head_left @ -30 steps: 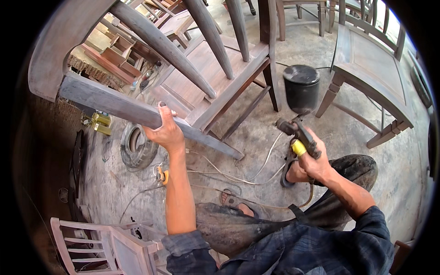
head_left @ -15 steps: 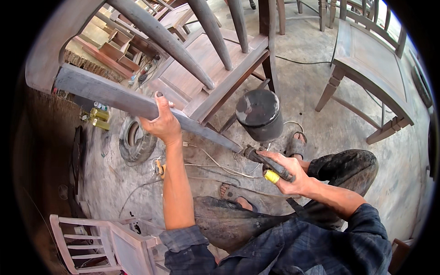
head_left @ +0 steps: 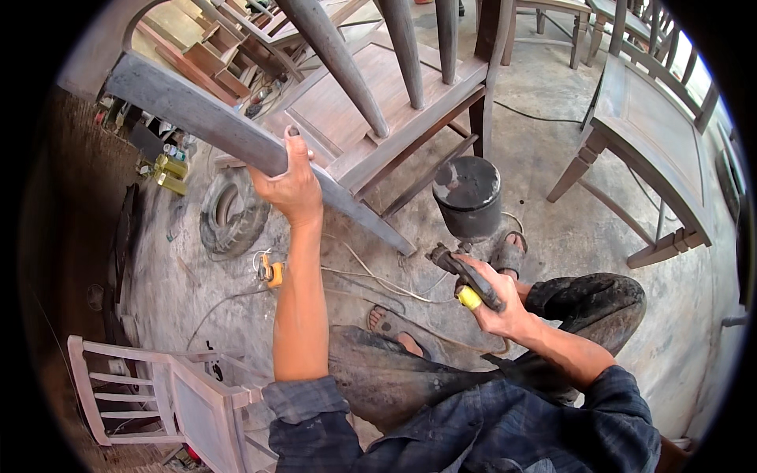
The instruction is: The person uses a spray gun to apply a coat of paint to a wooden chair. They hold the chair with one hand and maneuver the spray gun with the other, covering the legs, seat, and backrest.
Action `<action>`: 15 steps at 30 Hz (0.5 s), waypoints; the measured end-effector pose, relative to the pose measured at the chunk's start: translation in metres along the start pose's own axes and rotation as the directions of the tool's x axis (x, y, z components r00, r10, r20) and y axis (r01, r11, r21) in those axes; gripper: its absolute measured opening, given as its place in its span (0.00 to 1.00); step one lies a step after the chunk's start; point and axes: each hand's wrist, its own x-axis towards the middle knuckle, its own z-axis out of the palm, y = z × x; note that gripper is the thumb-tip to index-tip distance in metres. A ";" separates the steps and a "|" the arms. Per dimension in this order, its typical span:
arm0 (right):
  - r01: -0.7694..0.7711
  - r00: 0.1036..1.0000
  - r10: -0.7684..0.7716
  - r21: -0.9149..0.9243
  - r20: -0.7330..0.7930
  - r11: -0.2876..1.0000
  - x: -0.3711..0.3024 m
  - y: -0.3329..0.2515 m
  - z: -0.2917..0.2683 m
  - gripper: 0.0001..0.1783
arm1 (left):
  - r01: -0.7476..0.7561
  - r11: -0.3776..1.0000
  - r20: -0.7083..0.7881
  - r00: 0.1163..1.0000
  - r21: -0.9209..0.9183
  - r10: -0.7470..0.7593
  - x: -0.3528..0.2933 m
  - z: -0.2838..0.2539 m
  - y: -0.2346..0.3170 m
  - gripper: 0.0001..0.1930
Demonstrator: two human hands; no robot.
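Observation:
My left hand (head_left: pixel 293 185) is closed around the long grey back post of a wooden chair (head_left: pixel 197 110), thumb on top. Round spindles and a panelled seat (head_left: pixel 359 94) lie beyond it; the post's tapered end points toward my right hand. My right hand (head_left: pixel 505 296) grips a dark spray gun (head_left: pixel 471 277) with a yellow wrap (head_left: pixel 468 297) near its handle. The gun's front end is a little apart from the post's end. A black cylindrical cup (head_left: pixel 469 217) with a smeared lid seems joined to the gun by a small fitting.
Another wooden chair (head_left: pixel 646 126) stands at the right, and a smaller one (head_left: pixel 181 394) at the lower left. A tyre (head_left: pixel 229 217), an orange tool (head_left: pixel 272 272), yellowish containers (head_left: pixel 169 173) and trailing hoses (head_left: pixel 371 276) lie on the concrete floor. My sandalled feet are close by.
The spray gun has drawn back slightly from the post's end, and the cup has shifted right. My left hand keeps its grip on the post. The whole view has shifted a little.

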 end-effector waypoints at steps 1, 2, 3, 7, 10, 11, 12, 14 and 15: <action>0.045 0.999 -0.045 -0.007 -0.021 0.999 0.003 0.003 0.004 0.30 | -0.002 1.000 -0.008 1.000 -0.007 0.002 0.000 0.000 0.000 0.10; 0.090 0.995 -0.090 -0.014 -0.043 0.996 0.006 0.009 0.009 0.29 | -0.004 1.000 -0.016 1.000 -0.013 0.004 0.000 0.000 0.000 0.10; 0.134 0.989 -0.135 -0.022 -0.066 0.991 0.008 0.016 0.014 0.28 | -0.007 1.000 -0.021 1.000 -0.021 0.007 0.000 -0.001 0.000 0.10; -0.077 0.997 0.076 0.056 0.021 0.995 -0.008 0.033 0.019 0.30 | -0.009 1.000 -0.009 1.000 0.009 0.009 0.001 -0.002 -0.001 0.11; -0.144 0.989 0.145 0.079 -0.013 0.986 -0.021 0.052 0.027 0.31 | 0.005 1.000 -0.021 1.000 0.001 -0.005 0.000 0.002 0.001 0.12; -0.154 0.988 0.156 0.084 -0.014 0.985 -0.023 0.058 0.026 0.31 | 0.005 1.000 -0.033 0.999 -0.011 -0.005 0.000 0.004 0.002 0.11; -0.163 0.986 0.166 0.094 -0.022 0.982 -0.021 0.062 0.027 0.31 | 0.004 1.000 -0.036 0.999 -0.023 -0.005 0.000 0.006 0.001 0.11; -0.198 0.979 0.201 0.098 -0.024 0.975 -0.017 0.070 0.023 0.30 | -0.018 0.999 -0.028 0.999 -0.034 0.017 0.003 -0.004 -0.014 0.18; -0.118 0.991 0.123 0.086 -0.054 0.989 -0.012 0.073 0.024 0.30 | -0.025 0.999 -0.015 1.000 -0.040 0.025 0.006 -0.009 -0.021 0.21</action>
